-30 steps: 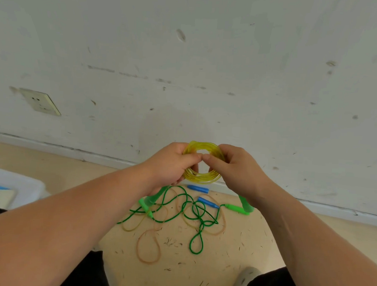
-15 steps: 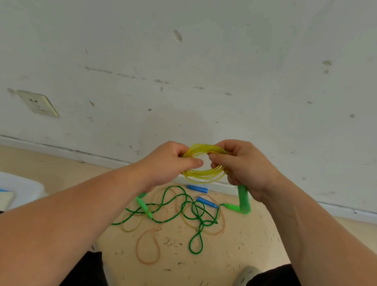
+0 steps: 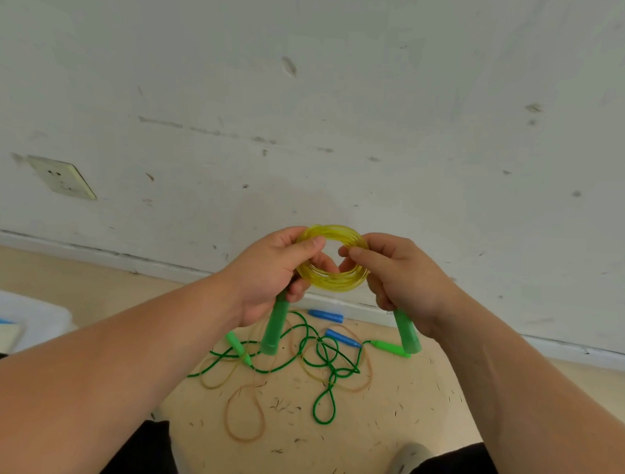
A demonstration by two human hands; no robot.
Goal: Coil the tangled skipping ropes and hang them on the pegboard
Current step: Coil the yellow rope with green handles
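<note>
A yellow skipping rope coil point(image 3: 332, 283) is held up in front of the wall by both hands. My left hand point(image 3: 271, 274) pinches its left side, with one green handle point(image 3: 274, 329) hanging below the palm. My right hand point(image 3: 399, 274) pinches the right side, and the other green handle point(image 3: 405, 332) sticks out under it. On the floor below lies a tangled green rope point(image 3: 319, 364) with light green handles point(image 3: 388, 347), mixed with a clear tan rope point(image 3: 243, 418) that has blue handles point(image 3: 325, 315). No pegboard is in view.
A scuffed white wall point(image 3: 346, 111) with a socket plate point(image 3: 62, 178) stands close ahead. A white box point(image 3: 17, 312) sits at the left edge. My dark trouser legs and a grey shoe point(image 3: 406, 463) are at the bottom. The tan floor point(image 3: 403, 404) is littered with small debris.
The yellow coil has been opened into a rounder ring between the hands. The left hand's green handle now hangs in plain sight. The view has tilted slightly.
</note>
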